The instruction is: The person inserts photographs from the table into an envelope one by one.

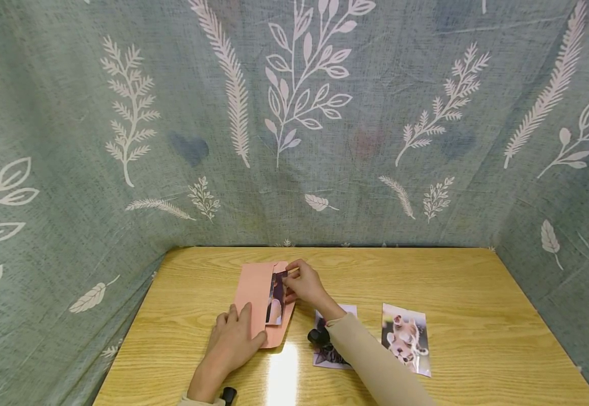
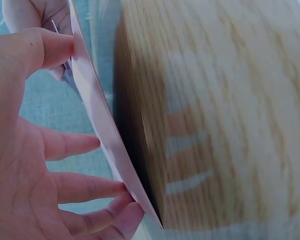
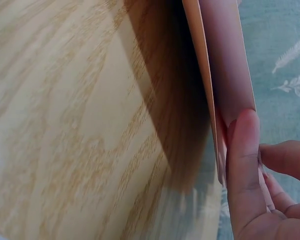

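Note:
A pink envelope (image 1: 253, 287) lies on the table with its long opening facing right. My left hand (image 1: 233, 338) rests on its lower left part, and in the left wrist view the extended fingertips press against the pink paper (image 2: 100, 110). With thumb and fingers, my right hand (image 1: 304, 285) pinches a glossy photo (image 1: 275, 293) at its upper right edge. That photo overlaps the envelope's opening, most of its dark picture showing. In the right wrist view, the back of the photo (image 3: 230, 55) stands slightly apart from the envelope's flap (image 3: 202, 75).
Beneath my right forearm lies a photo of a dark animal (image 1: 324, 358), partly covered by the sleeve and a black wrist camera (image 1: 317, 337). Farther right is a photo of a pale puppy on its back (image 1: 404, 338). A patterned green curtain (image 1: 345, 192) surrounds the wooden table (image 1: 477, 293).

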A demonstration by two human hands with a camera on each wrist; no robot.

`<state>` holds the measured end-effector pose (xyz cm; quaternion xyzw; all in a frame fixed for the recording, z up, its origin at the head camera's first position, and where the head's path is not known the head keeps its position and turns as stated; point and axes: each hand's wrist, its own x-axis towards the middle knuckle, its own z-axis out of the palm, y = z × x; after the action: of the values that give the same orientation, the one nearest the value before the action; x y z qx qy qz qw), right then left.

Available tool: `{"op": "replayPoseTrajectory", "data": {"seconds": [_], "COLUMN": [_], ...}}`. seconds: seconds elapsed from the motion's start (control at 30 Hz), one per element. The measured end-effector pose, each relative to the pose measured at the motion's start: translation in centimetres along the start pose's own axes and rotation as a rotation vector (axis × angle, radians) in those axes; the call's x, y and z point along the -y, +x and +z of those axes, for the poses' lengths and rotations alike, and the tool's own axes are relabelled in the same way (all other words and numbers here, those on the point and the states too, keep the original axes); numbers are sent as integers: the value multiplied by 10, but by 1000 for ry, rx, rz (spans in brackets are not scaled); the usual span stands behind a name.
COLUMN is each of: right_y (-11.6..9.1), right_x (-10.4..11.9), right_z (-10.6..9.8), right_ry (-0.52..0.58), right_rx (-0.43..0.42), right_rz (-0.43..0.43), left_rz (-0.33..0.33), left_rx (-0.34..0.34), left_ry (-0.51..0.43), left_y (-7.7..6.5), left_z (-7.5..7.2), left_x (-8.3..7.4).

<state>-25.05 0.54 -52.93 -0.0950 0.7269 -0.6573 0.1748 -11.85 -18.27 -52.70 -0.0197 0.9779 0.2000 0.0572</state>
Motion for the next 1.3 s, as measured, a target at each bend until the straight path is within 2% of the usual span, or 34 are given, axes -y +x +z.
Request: {"op": "replayPoseTrajectory", "data": {"seconds": [0.6, 0.9, 1.3], "right_y": [3, -3, -17], "right_x": [2, 4, 5], "right_z": [8, 1, -8], "right_ry": [-35, -149, -72], "right_rx": [-7, -47, -15], "right_rz": [3, -45, -36], "left_rz": [16, 14, 15], "left_rx": [-21, -22, -24], "left_ry": [7, 12, 13], "left_y": [-1, 0, -1], "left_z": [0, 1, -1], "left_x": [0, 1, 0]}}
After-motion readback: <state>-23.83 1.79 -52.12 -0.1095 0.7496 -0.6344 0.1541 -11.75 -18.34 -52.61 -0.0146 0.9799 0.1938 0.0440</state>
